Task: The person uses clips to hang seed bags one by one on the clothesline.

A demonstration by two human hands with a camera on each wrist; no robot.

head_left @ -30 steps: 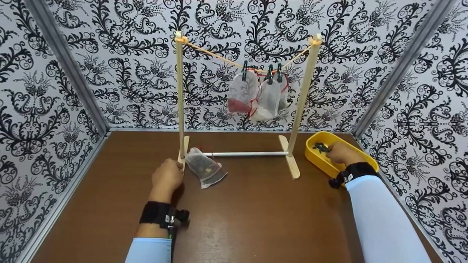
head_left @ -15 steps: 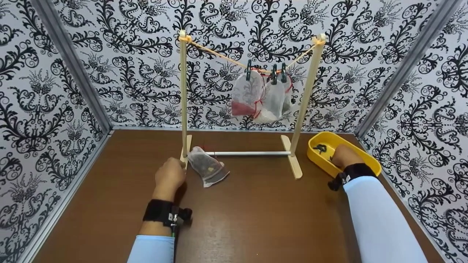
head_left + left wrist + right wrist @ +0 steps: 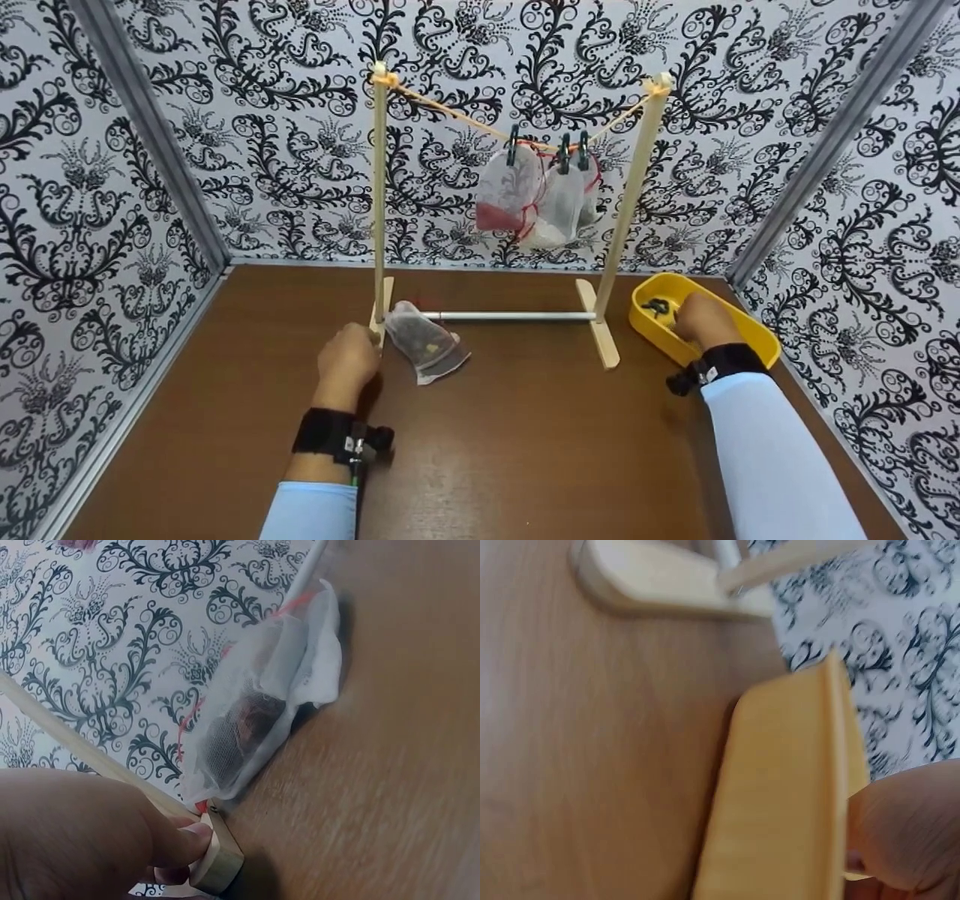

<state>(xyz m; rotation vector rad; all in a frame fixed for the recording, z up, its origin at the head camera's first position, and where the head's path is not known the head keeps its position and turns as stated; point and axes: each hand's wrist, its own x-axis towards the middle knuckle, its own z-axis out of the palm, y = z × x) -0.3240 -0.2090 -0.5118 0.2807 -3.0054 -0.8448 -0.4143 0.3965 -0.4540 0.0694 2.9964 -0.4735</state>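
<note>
Your left hand [image 3: 349,358] pinches the wooden foot [image 3: 220,861] near the mesh bag [image 3: 426,346]. Your right hand [image 3: 705,321] is inside the yellow tray [image 3: 657,337]; how closed, or holding what, I cannot tell.

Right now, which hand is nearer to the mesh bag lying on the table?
Left. The left hand pinches the rack's foot right beside the mesh bag; the right hand is farther off, inside the yellow tray.
</note>
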